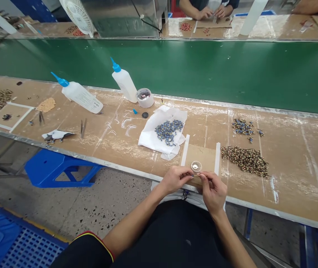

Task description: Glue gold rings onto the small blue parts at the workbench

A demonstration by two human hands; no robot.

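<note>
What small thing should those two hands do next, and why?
Probably ease the left hand and right hand slightly closer together: their fingertips nearly meet already, right by the small round dish, on its near side. Whatever is at the fingertips is too small to make out, so a slow, gentle move seems wise.

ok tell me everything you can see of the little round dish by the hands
The little round dish looks shallow and see-through, perhaps plastic, with a pale rim. A white patch shows inside; whether it is contents or glare is unclear. The dish sits level on the cardboard between two white tape strips, just beyond the fingertips of the left hand and right hand. Whether a finger touches it cannot be told.
</note>
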